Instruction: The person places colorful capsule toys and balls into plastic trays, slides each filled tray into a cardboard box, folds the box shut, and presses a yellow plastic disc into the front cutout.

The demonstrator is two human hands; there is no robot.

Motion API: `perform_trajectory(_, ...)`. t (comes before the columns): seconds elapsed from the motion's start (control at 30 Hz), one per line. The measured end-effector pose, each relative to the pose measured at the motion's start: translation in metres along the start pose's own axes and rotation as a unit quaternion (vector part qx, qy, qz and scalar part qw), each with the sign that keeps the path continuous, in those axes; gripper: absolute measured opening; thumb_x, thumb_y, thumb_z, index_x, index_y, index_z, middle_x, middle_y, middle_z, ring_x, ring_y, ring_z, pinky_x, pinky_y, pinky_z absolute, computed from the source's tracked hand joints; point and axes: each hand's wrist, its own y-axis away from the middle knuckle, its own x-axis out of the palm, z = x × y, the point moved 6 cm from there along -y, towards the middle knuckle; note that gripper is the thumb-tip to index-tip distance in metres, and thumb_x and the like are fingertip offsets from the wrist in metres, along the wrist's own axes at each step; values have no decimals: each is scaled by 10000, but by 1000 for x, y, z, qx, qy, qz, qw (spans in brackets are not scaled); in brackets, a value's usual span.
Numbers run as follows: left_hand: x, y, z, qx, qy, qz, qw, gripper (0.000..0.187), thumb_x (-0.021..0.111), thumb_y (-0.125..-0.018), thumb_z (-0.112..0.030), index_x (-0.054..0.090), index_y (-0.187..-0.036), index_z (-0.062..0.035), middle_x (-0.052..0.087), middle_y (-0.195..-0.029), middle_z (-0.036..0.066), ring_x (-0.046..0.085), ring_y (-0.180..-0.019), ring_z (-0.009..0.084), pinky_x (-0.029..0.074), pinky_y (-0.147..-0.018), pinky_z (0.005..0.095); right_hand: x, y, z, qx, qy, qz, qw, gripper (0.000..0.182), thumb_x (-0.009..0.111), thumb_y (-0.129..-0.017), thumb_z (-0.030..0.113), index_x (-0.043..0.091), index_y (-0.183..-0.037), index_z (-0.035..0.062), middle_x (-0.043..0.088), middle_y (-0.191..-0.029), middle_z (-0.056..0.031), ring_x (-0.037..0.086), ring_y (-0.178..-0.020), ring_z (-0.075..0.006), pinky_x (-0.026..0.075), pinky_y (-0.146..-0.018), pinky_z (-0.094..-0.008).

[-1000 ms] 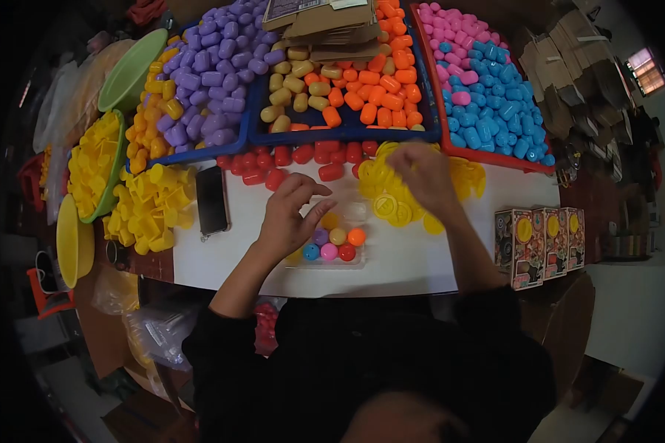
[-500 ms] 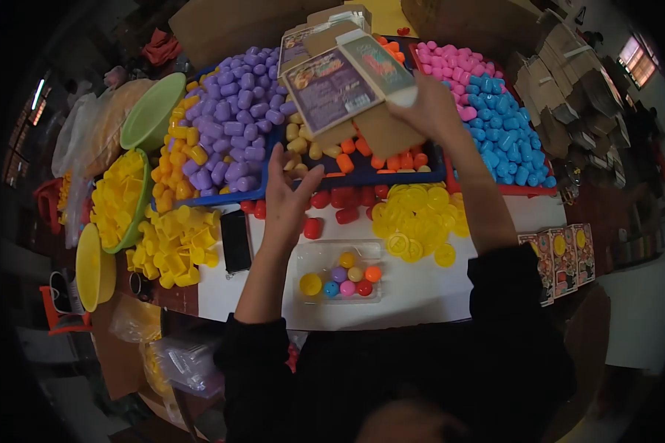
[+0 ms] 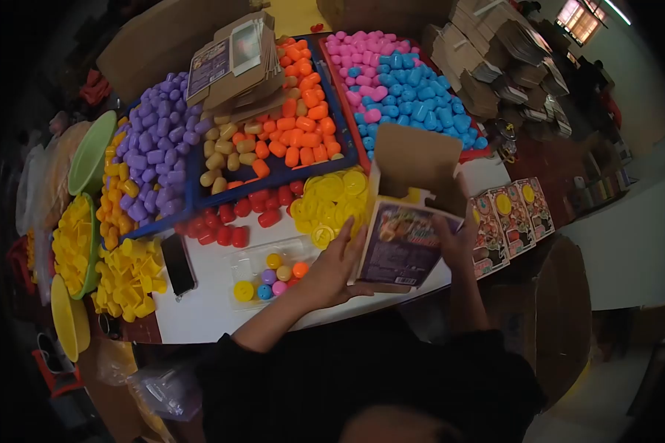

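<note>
Between my two hands is a printed cardboard box (image 3: 403, 244), opened out with its brown top flap standing up and a purple panel facing me. My left hand (image 3: 331, 272) grips its left side, thumb along the edge. On the opposite side, the fingers of my right hand (image 3: 457, 240) close round the box. Left of it, partly behind my left forearm, lies a clear plastic tray (image 3: 236, 260) with several coloured capsules and a yellow piece. Yellow discs (image 3: 332, 199) are heaped just beyond my left hand.
Blue trays (image 3: 273, 186) hold purple, tan and orange capsules, with flat cartons (image 3: 236, 63) stacked on top. A red tray (image 3: 345, 88) holds pink and blue capsules. Red capsules (image 3: 262, 203), a phone (image 3: 178, 263) and yellow pieces (image 3: 129, 277) lie leftward. Finished-looking printed boxes (image 3: 506, 221) stand right.
My right hand has brought a carton from the stack down toward me, and it now stands opened out. My left hand has moved right and taken hold of it. The view has turned right.
</note>
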Motion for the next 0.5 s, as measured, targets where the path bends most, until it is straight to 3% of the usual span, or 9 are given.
perform_trajectory(0.07,-21,-9,9,25,139,-98,985,1023,788,-660,-293,143,-1428,-90,144,-1429,284,263,-1303,411,308,-1025,444,8,27,-4,-197,144,109,964,709,737,-754,233,385,-1322,-5,405,-1332,-255,474,-1192,-306,413,-944,-354)
perform_trajectory(0.1,-21,-10,10,29,141,-94,985,1023,788,-660,-293,143,-1428,-90,144,-1429,284,263,-1303,411,308,-1025,444,9,31,0,-196,146,103,964,709,737,-754,233,385,-1322,-5,405,-1332,-255,474,-1192,-306,413,-944,-354)
perform_trajectory(0.17,-24,-10,-1,132,118,-106,978,946,823,-619,-277,261,-1365,-126,244,-1373,252,363,-1232,378,353,-989,413,20,45,29,-312,187,143,921,682,750,-735,239,436,-1293,1,382,-1340,-280,442,-1216,-371,408,-953,-375)
perform_trajectory(0.2,-25,-9,-6,185,106,-111,971,909,841,-599,-270,320,-1334,-145,294,-1345,237,413,-1197,361,376,-971,398,17,49,37,-342,213,114,908,574,784,-695,272,539,-1140,7,471,-1267,-260,479,-1178,-382,423,-941,-403)
perform_trajectory(0.23,-24,-6,-7,174,112,-112,972,802,859,-577,-276,415,-1229,-130,338,-1297,202,450,-1156,334,395,-950,396,15,53,35,-341,217,107,908,574,784,-695,272,539,-1140,7,471,-1267,-260,479,-1178,-382,423,-941,-403)
perform_trajectory(0.3,-21,-2,-6,163,200,-152,954,777,866,-562,-284,446,-1194,-118,341,-1295,208,451,-1151,343,398,-941,407,6,67,30,-409,174,84,892,428,812,-656,279,559,-903,38,562,-1172,-202,516,-1138,-380,393,-973,-446)
perform_trajectory(0.33,-24,-1,-1,143,283,-198,927,753,874,-547,-293,477,-1159,-107,345,-1293,214,451,-1147,352,402,-932,417,0,66,29,-400,47,117,908,390,819,-648,243,495,-778,69,630,-1023,-128,584,-1038,-362,316,-1026,-493)
perform_trajectory(0.37,-25,-1,-3,148,286,-195,926,753,874,-547,-293,477,-1159,-107,345,-1293,214,451,-1147,352,402,-932,417,-5,67,31,-401,51,112,908,390,819,-648,243,495,-778,69,630,-1023,-128,584,-1038,-362,316,-1026,-493)
perform_trajectory(0.5,-33,3,-27,125,176,-111,970,661,816,-604,-374,508,-1113,-84,376,-1256,254,445,-1142,376,390,-928,435,27,59,83,-305,211,277,886,368,785,-678,226,513,-854,52,544,-1110,-153,511,-1101,-379,301,-1003,-511)
